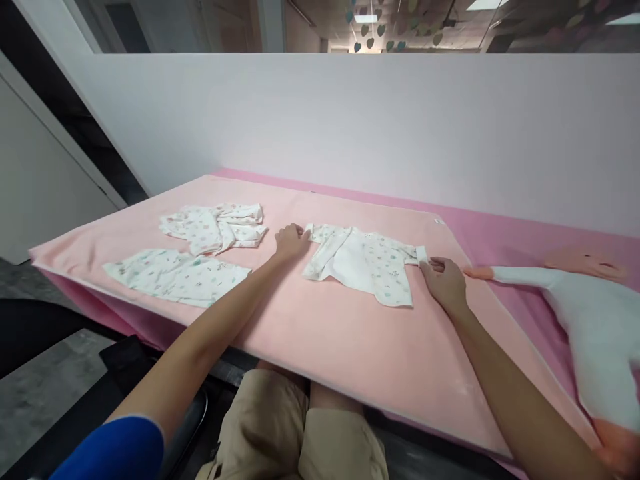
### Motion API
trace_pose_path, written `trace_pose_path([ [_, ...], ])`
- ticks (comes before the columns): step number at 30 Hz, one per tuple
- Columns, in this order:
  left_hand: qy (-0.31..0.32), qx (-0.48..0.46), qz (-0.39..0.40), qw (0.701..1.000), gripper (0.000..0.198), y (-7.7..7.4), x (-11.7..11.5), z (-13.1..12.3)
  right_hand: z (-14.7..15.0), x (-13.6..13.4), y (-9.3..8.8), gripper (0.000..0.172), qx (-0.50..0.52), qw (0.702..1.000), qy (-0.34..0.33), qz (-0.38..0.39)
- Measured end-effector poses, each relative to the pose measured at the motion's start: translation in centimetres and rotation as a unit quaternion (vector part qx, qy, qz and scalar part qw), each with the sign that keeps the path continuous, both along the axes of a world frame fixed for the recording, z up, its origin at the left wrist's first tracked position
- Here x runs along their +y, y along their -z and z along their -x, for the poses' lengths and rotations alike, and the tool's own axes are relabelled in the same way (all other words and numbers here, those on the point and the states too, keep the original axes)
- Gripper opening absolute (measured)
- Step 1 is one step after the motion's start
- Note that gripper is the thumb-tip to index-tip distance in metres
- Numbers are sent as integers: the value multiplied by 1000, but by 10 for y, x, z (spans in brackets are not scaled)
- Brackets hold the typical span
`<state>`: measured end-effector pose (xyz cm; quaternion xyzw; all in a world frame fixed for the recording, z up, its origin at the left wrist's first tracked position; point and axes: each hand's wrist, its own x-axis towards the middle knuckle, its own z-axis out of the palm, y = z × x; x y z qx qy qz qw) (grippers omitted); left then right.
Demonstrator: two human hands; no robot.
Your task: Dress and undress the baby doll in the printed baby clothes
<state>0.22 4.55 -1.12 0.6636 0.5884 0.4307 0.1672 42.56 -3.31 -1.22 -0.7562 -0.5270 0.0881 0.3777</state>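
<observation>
A small white baby shirt [357,261] with a pale green and pink print lies spread on the pink cloth [320,340], its front partly open. My left hand [293,241] pinches the cuff of the sleeve on the left. At the opposite side, my right hand [445,281] holds the folded white cuff of the other sleeve between thumb and fingers. Left of my left hand are a loosely crumpled printed baby garment [213,227] and, nearer me, flat printed baby pants [173,275], partly behind my left forearm.
A baby doll [595,327] in a white outfit lies at the right on a darker pink cover [525,250], one hand close to my right wrist. A white partition [350,120] with a window above stands behind the table. Dark chair parts are at lower left.
</observation>
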Motion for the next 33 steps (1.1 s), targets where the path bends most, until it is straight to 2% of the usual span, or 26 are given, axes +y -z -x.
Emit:
trace_pose_path([
  [3, -63, 57, 60, 995, 38, 18, 17, -3, 1, -1, 18, 56, -6, 1000, -3, -10],
  [7, -74, 87, 83, 990, 30, 21, 27, -7, 0, 1, 17, 51, -13, 1000, -4, -15],
  [11, -55, 37, 77, 995, 23, 18, 17, -12, -1, 1, 17, 41, 16, 1000, -4, -26],
  [13, -45, 7, 97, 994, 26, 17, 13, -14, -3, 0, 19, 39, 33, 999, -12, -41],
  [17, -65, -42, 95, 993, 37, 17, 12, -14, -10, 1, 22, 41, 61, 997, 1, -57],
  [20, -73, -46, 78, 993, 36, 19, 11, -14, -12, 1, 22, 43, 63, 996, 11, -58],
  [26, -74, -19, 75, 994, 35, 22, 9, -13, -7, -3, 18, 39, -15, 1000, -4, -2],
  [30, -66, -1, 82, 994, 32, 18, 24, -13, -10, 11, 15, 51, -77, 996, -16, 53],
  [33, -83, 16, 98, 992, 29, 14, 41, -17, -14, 30, 12, 56, -82, 994, -9, 76],
])
